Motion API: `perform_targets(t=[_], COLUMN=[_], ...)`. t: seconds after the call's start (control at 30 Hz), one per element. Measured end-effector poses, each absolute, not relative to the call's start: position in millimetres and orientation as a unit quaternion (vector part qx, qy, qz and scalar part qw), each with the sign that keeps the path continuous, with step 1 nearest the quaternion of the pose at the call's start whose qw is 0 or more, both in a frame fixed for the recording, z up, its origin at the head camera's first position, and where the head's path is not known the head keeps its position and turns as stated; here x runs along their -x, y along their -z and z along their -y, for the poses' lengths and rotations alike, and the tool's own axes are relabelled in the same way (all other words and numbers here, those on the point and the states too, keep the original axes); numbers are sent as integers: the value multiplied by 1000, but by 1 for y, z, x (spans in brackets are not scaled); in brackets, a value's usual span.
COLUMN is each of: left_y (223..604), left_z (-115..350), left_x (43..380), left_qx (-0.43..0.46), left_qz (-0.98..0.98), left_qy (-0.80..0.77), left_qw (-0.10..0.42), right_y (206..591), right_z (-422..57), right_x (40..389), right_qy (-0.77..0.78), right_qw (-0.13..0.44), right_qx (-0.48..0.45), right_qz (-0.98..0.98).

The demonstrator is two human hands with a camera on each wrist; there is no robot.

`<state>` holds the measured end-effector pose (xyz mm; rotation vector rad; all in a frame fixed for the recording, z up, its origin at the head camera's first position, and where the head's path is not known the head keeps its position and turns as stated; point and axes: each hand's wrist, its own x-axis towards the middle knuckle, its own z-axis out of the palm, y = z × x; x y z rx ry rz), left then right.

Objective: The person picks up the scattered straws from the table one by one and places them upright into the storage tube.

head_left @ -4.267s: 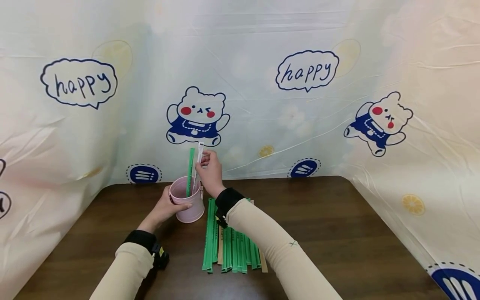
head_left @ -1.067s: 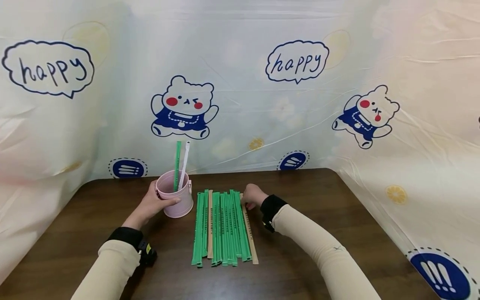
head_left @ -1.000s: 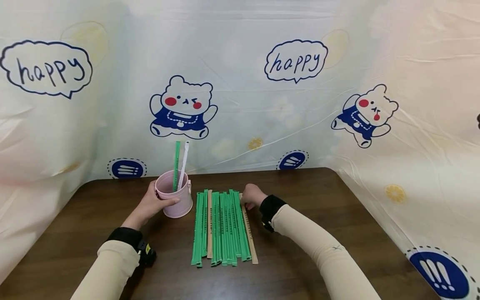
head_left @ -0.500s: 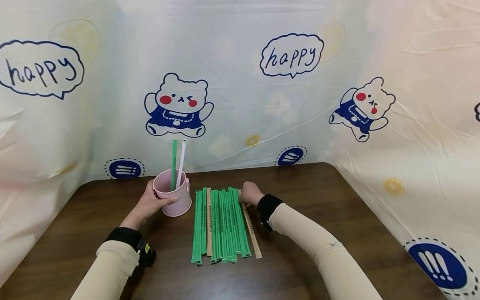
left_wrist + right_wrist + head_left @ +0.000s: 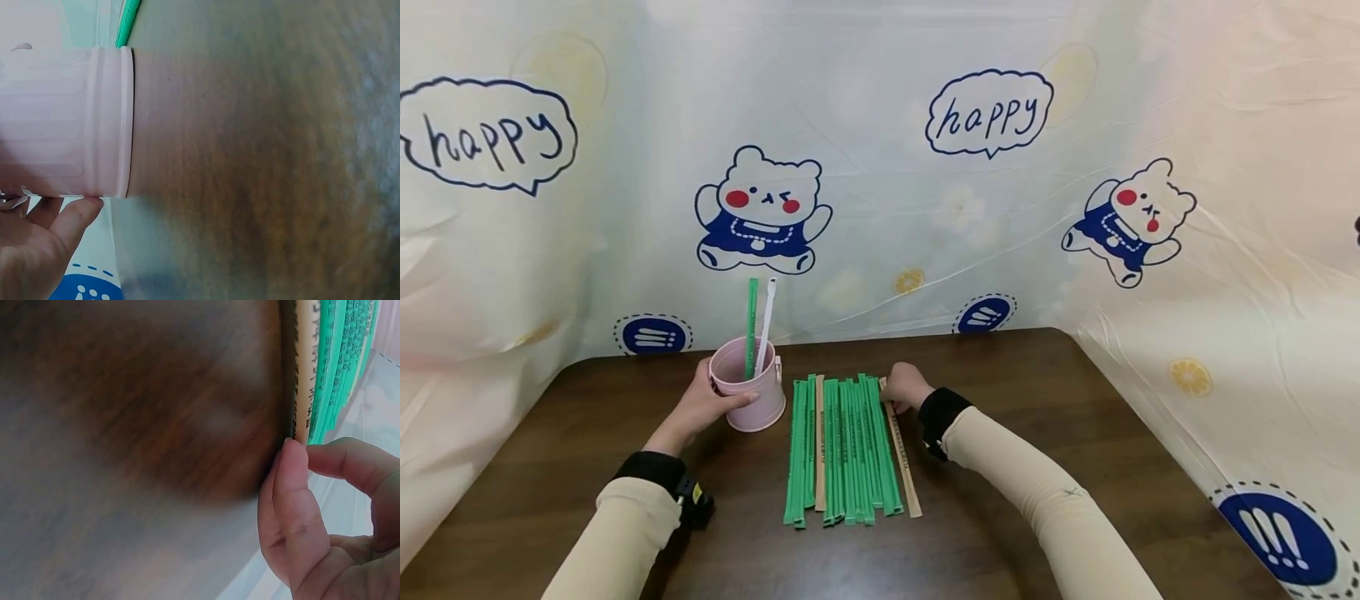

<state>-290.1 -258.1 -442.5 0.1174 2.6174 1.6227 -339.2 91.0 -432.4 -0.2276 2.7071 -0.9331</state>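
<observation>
My left hand [image 5: 700, 407] grips a small pink bucket [image 5: 758, 408], thumb across its near side. A green wrapped straw [image 5: 751, 325] and a white wrapped straw [image 5: 766, 325] stand in it, leaning on the rim. To its right lies a row of green wrapped straws [image 5: 850, 450] with printed text. One brown wrapped straw [image 5: 820, 442] is among them. At the row's right end, my right hand [image 5: 907, 388] pinches the far end of another brown wrapped straw [image 5: 904, 462]. In the right wrist view, thumb and fingertips meet at that brown straw's [image 5: 306, 381] end.
Everything stands on a dark brown wooden table [image 5: 1015, 467] with rounded far corners. A pale printed curtain [image 5: 880, 167] with bears hangs behind and at both sides. Each wrist wears a black band [image 5: 946, 412] with a small camera.
The right hand has let go of the white straw in the bucket and moved to the row's right end. The pinched brown straw's near end has swung slightly right, away from the green ones.
</observation>
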Motion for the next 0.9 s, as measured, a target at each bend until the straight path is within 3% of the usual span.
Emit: perform_targets(t=[0.37, 0.9], left_y=[452, 441], left_z=[251, 255], left_x=[282, 284], left_qx=[-18, -27], left_qz=[-848, -846], left_qy=[-529, -532], left_qw=[41, 23], right_y=[450, 439], right_z=[-96, -92], right_x=[340, 340], right_qy=[351, 368], right_qw=[152, 131], right_qx=[35, 50], right_qz=[-923, -919])
